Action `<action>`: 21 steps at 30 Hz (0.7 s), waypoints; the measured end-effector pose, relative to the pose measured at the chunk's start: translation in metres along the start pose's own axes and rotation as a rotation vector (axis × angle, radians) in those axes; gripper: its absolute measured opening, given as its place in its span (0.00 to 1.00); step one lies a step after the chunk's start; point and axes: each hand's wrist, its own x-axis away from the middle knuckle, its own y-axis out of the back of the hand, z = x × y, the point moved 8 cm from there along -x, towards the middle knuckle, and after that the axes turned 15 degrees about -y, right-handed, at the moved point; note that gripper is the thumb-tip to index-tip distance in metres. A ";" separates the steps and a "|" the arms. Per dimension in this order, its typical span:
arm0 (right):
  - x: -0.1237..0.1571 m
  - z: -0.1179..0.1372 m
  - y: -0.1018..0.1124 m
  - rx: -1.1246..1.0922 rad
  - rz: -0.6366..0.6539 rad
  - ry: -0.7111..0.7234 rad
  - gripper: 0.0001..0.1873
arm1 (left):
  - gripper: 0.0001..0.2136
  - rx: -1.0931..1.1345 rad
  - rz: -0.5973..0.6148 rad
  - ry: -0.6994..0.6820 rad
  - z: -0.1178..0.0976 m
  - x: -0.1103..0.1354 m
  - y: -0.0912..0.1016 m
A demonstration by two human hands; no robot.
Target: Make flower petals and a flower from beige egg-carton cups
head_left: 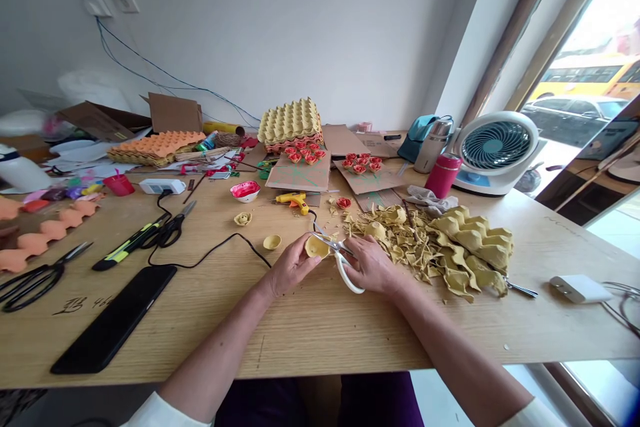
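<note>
My left hand [291, 265] pinches a small yellow egg-carton cup [317, 247] just above the wooden table [325, 327]. My right hand [369, 264] grips white-handled scissors [340, 259], whose blades reach to the cup. Right of my hands lies a heap of yellow egg-carton scraps [440, 247]. Two small yellow paper pieces [271, 241] lie left of the cup.
A black phone [115, 317], black scissors [33, 278], a utility knife [127, 245] and a black cable lie left. A yellow glue gun [295, 201], a red paint bowl [245, 191], egg trays [291, 121], red paper roses on cardboard [361, 163], a fan [495, 147] and a white box [580, 288] stand around.
</note>
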 end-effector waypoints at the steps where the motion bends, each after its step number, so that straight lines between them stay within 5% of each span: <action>1: 0.000 0.001 0.000 -0.004 0.005 0.003 0.13 | 0.15 0.001 0.000 0.003 -0.001 0.000 0.000; 12: -0.002 -0.006 -0.008 -0.048 0.044 0.003 0.13 | 0.19 0.034 -0.034 0.109 0.001 0.002 0.009; 21: -0.010 -0.037 -0.007 -0.082 -0.006 -0.237 0.16 | 0.22 0.114 -0.182 0.181 0.023 0.004 0.024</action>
